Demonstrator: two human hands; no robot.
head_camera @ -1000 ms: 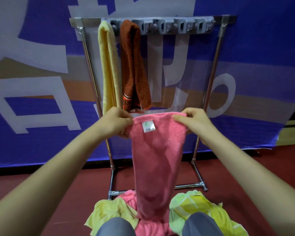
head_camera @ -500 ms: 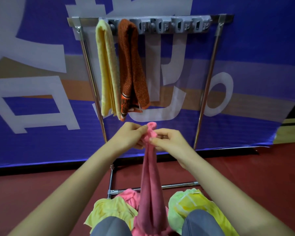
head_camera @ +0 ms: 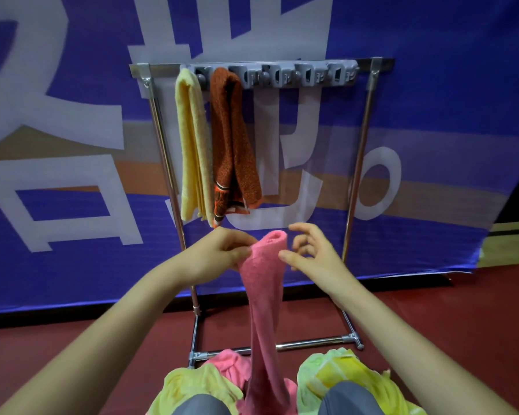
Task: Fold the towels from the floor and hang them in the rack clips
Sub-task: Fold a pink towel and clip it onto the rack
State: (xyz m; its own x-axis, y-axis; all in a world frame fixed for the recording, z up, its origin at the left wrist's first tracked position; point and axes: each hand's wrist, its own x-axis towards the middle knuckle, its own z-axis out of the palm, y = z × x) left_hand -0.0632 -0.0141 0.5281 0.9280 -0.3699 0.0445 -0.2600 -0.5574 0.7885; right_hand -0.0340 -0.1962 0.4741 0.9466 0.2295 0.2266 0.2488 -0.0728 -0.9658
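Closest to you, your grey-clad knees (head_camera: 348,396) frame a heap on the red floor (head_camera: 432,310): a pale yellow-green towel (head_camera: 192,387) on the left, a pink towel on the floor (head_camera: 228,360) in the middle, a green-and-yellow towel (head_camera: 342,372) on the right. Rising from that heap, the folded pink towel (head_camera: 264,289) hangs in a narrow strip, its rolled top between your hands. Your left hand (head_camera: 222,250) pinches its upper left edge with fingers curled. Your right hand (head_camera: 315,253) sits just beside it, fingers spread and loose, thumb tip at the towel's edge. Beyond stands the metal rack (head_camera: 354,175), where a yellow towel (head_camera: 191,145) and a rust-orange towel (head_camera: 231,139) hang at the left end of the grey clip strip (head_camera: 297,76), against a blue banner (head_camera: 72,145).
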